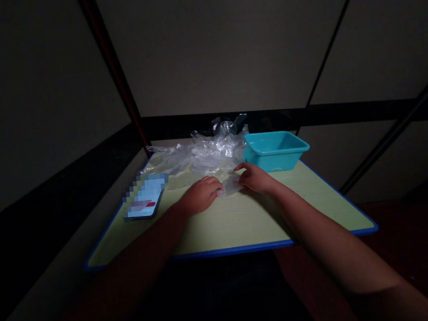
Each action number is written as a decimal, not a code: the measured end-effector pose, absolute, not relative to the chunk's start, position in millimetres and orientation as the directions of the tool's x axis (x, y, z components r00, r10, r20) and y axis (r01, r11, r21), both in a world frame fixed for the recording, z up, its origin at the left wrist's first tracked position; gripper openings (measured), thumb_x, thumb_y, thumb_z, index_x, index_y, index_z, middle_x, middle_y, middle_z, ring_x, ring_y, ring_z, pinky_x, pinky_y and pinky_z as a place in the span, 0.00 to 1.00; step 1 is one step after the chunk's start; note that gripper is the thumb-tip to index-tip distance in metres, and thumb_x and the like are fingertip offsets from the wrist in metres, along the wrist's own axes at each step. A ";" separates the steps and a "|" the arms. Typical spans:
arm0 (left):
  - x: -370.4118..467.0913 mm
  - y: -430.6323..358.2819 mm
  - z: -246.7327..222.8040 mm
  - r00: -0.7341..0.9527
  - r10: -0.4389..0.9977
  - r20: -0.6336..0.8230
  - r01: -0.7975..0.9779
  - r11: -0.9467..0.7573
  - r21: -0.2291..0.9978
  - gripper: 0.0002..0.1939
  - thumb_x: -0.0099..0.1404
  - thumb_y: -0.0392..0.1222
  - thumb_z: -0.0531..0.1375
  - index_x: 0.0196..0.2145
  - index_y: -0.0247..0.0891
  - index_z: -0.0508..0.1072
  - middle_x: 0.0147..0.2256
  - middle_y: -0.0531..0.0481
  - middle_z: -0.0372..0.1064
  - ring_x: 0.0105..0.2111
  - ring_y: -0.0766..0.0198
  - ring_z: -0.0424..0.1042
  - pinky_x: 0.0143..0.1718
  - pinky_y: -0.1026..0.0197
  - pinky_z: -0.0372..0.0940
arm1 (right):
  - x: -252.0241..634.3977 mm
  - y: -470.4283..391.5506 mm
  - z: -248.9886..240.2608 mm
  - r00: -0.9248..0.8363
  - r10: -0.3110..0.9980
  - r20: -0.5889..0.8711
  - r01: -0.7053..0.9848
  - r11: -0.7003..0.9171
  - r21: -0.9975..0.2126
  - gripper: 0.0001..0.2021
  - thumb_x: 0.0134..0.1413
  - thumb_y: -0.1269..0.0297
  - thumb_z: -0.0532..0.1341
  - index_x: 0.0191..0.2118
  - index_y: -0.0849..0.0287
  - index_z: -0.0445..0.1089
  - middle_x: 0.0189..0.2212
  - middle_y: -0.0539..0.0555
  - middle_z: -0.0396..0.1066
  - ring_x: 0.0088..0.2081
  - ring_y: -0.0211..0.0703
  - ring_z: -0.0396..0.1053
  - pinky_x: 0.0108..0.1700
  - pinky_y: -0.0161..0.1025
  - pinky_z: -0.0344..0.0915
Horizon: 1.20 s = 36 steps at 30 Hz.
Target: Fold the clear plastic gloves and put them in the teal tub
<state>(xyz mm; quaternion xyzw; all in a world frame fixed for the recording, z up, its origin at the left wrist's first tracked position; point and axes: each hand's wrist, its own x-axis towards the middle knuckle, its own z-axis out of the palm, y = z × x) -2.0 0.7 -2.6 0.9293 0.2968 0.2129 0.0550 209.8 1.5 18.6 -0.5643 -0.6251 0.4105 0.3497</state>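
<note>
A small clear plastic bag (230,184) lies low over the table between my two hands. My left hand (201,195) has its fingers closed on the bag's left end. On the other side, my right hand (254,178) pinches the bag's right edge with its lower fingers, while the index finger reaches out above it. Right behind my hands spreads a loose heap of crumpled clear plastic bags (213,153). The tips of my right fingers are partly hidden by the hand itself.
A turquoise plastic basin (277,160) stands at the table's back right, beside the heap. At the left edge lies a phone (145,197) with a lit, partly blurred screen. The pale green table (228,230) has a blue rim. Panelled walls (218,44) enclose the back and left.
</note>
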 end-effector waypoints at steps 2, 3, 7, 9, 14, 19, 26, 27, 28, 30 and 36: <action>-2.1 0.8 -3.0 0.734 0.576 0.361 0.530 -0.817 0.225 0.11 0.64 0.35 0.51 0.41 0.39 0.71 0.40 0.47 0.68 0.44 0.59 0.65 0.48 0.57 0.60 | 209.9 1.3 19.3 -0.132 0.991 0.000 0.383 0.051 -0.922 0.15 0.41 0.78 0.60 0.37 0.57 0.60 0.14 0.42 0.63 0.15 0.35 0.61 0.16 0.30 0.58; -2.1 0.7 -3.1 0.734 0.576 0.360 0.532 -0.817 0.223 0.11 0.64 0.35 0.51 0.41 0.39 0.71 0.40 0.46 0.68 0.44 0.59 0.65 0.48 0.57 0.60 | 210.0 1.4 19.3 -0.137 0.990 0.016 0.371 0.066 -0.926 0.15 0.41 0.77 0.60 0.37 0.57 0.60 0.15 0.42 0.63 0.15 0.34 0.61 0.16 0.29 0.58; -1.6 -0.6 -1.8 0.734 0.578 0.356 0.534 -0.815 0.224 0.11 0.64 0.36 0.51 0.41 0.39 0.71 0.40 0.46 0.68 0.44 0.59 0.65 0.48 0.57 0.60 | 210.1 3.0 17.6 -0.161 0.984 0.079 0.325 0.129 -0.937 0.15 0.41 0.73 0.60 0.38 0.58 0.60 0.16 0.41 0.62 0.16 0.33 0.60 0.17 0.29 0.56; -1.2 -1.8 -0.3 0.738 0.576 0.352 0.530 -0.817 0.226 0.11 0.64 0.36 0.51 0.41 0.38 0.71 0.41 0.46 0.68 0.44 0.58 0.65 0.48 0.57 0.60 | 209.6 4.2 16.0 -0.185 0.976 0.116 0.295 0.168 -0.941 0.15 0.41 0.71 0.61 0.39 0.58 0.61 0.16 0.41 0.62 0.17 0.33 0.60 0.19 0.29 0.56; 0.1 -4.2 2.0 0.743 0.573 0.345 0.531 -0.819 0.218 0.11 0.64 0.37 0.51 0.42 0.38 0.71 0.41 0.46 0.68 0.44 0.58 0.65 0.47 0.56 0.60 | 207.0 8.2 10.5 -0.216 0.955 0.206 0.222 0.253 -0.942 0.15 0.40 0.67 0.62 0.38 0.58 0.61 0.18 0.41 0.62 0.20 0.33 0.61 0.24 0.31 0.57; 1.2 -3.5 0.2 0.748 0.565 0.348 0.523 -0.825 0.214 0.10 0.65 0.37 0.51 0.40 0.39 0.71 0.41 0.46 0.68 0.44 0.58 0.65 0.47 0.55 0.59 | 203.8 10.4 5.4 -0.250 0.914 0.319 0.182 0.368 -0.912 0.15 0.42 0.65 0.62 0.39 0.58 0.62 0.20 0.42 0.63 0.23 0.33 0.61 0.28 0.32 0.57; 3.2 -0.6 -3.7 0.754 0.540 0.374 0.502 -0.841 0.204 0.10 0.64 0.35 0.52 0.42 0.39 0.69 0.41 0.47 0.67 0.44 0.58 0.64 0.48 0.56 0.59 | 194.4 9.7 0.3 -0.303 0.877 0.372 0.144 0.428 -0.892 0.16 0.43 0.62 0.62 0.40 0.58 0.62 0.21 0.44 0.63 0.23 0.35 0.61 0.28 0.34 0.57; 3.3 -0.3 -4.1 0.753 0.542 0.373 0.505 -0.839 0.200 0.10 0.63 0.35 0.53 0.42 0.39 0.69 0.41 0.47 0.67 0.44 0.58 0.64 0.48 0.56 0.60 | 192.7 9.6 -0.7 -0.309 0.874 0.376 0.134 0.432 -0.892 0.16 0.43 0.62 0.61 0.40 0.58 0.62 0.21 0.44 0.63 0.24 0.35 0.61 0.28 0.34 0.57; 3.4 -0.2 -4.5 0.753 0.543 0.372 0.508 -0.839 0.196 0.10 0.63 0.35 0.53 0.42 0.39 0.69 0.40 0.47 0.67 0.44 0.58 0.64 0.48 0.55 0.60 | 191.1 9.6 -1.6 -0.312 0.871 0.379 0.124 0.433 -0.893 0.15 0.44 0.61 0.61 0.40 0.58 0.62 0.21 0.44 0.63 0.24 0.36 0.62 0.28 0.34 0.57; 3.4 0.1 -5.2 0.751 0.544 0.374 0.511 -0.838 0.192 0.11 0.63 0.35 0.53 0.42 0.40 0.69 0.41 0.47 0.67 0.44 0.58 0.64 0.48 0.55 0.60 | 188.5 9.8 -3.3 -0.310 0.869 0.385 0.105 0.434 -0.895 0.15 0.45 0.60 0.61 0.40 0.57 0.62 0.22 0.44 0.63 0.24 0.36 0.62 0.28 0.35 0.58; 3.4 -0.1 -4.9 0.755 0.535 0.379 0.510 -0.843 0.173 0.10 0.64 0.35 0.52 0.42 0.38 0.69 0.41 0.46 0.67 0.44 0.58 0.64 0.48 0.56 0.60 | 186.6 13.3 -6.7 -0.272 0.871 0.410 0.138 0.457 -0.879 0.14 0.47 0.58 0.60 0.39 0.58 0.62 0.24 0.45 0.63 0.27 0.36 0.63 0.33 0.36 0.60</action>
